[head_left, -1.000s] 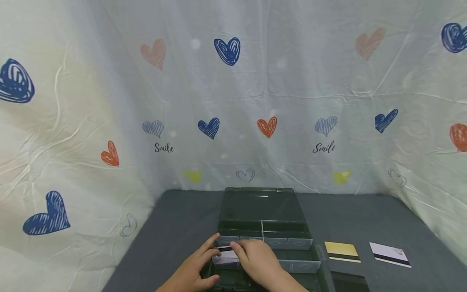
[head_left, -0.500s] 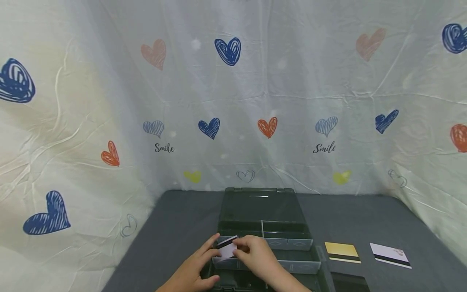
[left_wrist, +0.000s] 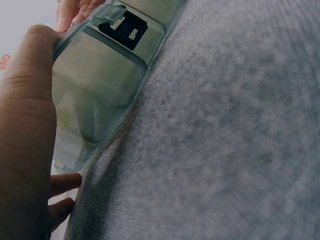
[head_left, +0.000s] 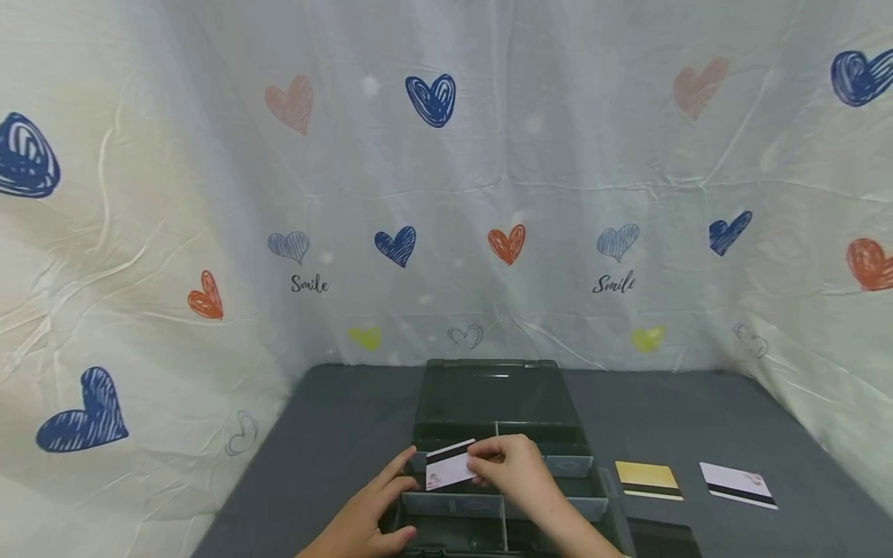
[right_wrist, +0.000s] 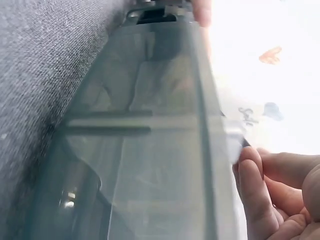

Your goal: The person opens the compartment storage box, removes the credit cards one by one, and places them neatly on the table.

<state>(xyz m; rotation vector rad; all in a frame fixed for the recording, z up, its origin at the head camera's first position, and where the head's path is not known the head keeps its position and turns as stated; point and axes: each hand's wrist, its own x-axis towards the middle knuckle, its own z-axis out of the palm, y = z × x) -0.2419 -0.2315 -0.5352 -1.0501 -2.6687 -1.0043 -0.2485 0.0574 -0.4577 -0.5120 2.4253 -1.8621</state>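
Observation:
My right hand (head_left: 518,470) pinches a white card (head_left: 449,466) with a black stripe by its right edge. The card is tilted above the middle compartments of an open, dark translucent plastic box (head_left: 453,533). In the right wrist view, thumb and fingers (right_wrist: 252,185) meet at the card's edge, beside the box wall (right_wrist: 160,165). My left hand (head_left: 377,508) lies along the box's left side with its fingers spread. In the left wrist view, its thumb (left_wrist: 42,37) reaches the rim near a black latch (left_wrist: 127,30), and two fingertips (left_wrist: 67,182) show lower down.
Right of the box, a yellow card (head_left: 649,479) and a white card (head_left: 738,484) lie on the grey cloth (head_left: 363,418). A black card (head_left: 663,539) lies nearer, partly out of frame. The box's raised lid (head_left: 495,395) stands behind, before a heart-print curtain (head_left: 453,194).
The white card has come up out of the box and to the right in my right hand, tilting as it rose. My left hand has stayed in place at the box's side.

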